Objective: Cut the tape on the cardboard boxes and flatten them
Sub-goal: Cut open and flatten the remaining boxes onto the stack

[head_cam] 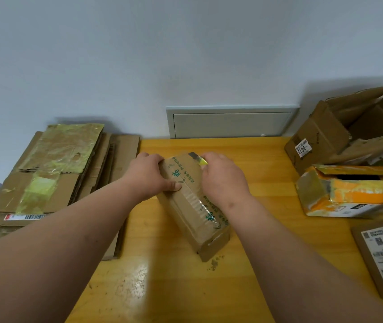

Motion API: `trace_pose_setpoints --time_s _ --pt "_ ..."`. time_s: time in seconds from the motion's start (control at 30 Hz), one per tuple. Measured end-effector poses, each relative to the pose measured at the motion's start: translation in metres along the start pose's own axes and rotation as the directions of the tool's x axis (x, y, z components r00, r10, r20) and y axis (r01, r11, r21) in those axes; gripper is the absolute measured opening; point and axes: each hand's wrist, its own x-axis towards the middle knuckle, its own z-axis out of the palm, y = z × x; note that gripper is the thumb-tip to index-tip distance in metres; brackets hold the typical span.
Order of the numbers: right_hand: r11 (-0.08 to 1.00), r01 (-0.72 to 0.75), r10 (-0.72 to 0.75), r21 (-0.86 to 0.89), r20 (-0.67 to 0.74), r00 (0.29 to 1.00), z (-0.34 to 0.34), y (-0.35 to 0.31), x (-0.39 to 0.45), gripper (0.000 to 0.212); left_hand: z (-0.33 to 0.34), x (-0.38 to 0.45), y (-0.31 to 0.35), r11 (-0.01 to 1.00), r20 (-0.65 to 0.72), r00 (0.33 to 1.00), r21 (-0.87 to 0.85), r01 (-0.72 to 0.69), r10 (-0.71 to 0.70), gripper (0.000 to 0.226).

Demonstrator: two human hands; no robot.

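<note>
Taped box (193,203) between both hands

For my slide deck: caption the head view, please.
Left hand steadies a taped box while right hand runs a yellow cutter at its far end.

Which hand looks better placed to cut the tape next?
The right hand: it holds the yellow cutter at the box's far end, while the left hand grips the box.
</note>
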Motion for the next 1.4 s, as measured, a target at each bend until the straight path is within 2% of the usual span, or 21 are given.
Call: trace_pose_setpoints --time_s 0.17,0.33,0.53,0.77,1.1,1.2,1.4 --pt "0.995 0.102 -0.102 -0.007 -0.054 0.993 -0.002 -0.017 -0.003 0.029 -0.003 -0.002 0.005 0.993 -0.026 0.998 -0.108 -0.052 0.049 0.065" --pt "0.989 0.147 -0.147 -0.007 -0.052 0.988 -0.007 -0.027 -0.006 0.031 -0.011 -0.003 0.01 0.985 -0.049 0.994 -0.141 -0.103 0.097 0.041" --pt "0.994 0.107 -0.108 -0.017 -0.061 0.992 -0.015 -0.031 -0.007 0.028 -0.015 -0.004 0.013 0.968 -0.081 0.993 -0.228 -0.101 0.084 0.025" --pt "0.992 0.122 -0.117 0.027 -0.151 0.982 -0.016 -0.035 -0.011 0.023 -0.022 -0.005 0.018 0.945 -0.134 0.988 -0.304 -0.117 0.079 0.01" --pt "0.983 0.176 -0.18 -0.048 -0.114 0.977 -0.023 -0.037 -0.018 0.028 -0.023 -0.008 0.017 0.953 -0.159 0.984 -0.278 -0.124 0.081 0.005" --pt "0.984 0.17 -0.175 -0.051 -0.124 0.977 -0.027 -0.039 -0.019 0.028 -0.024 -0.008 0.017 0.955 -0.173 0.981 -0.265 -0.13 0.086 0.01" --pt "0.981 0.157 -0.167 -0.11 -0.082 0.983 -0.029 -0.041 -0.018 0.019 -0.02 -0.01 0.018 0.961 -0.198 0.976 -0.237 -0.141 0.094 0.016"
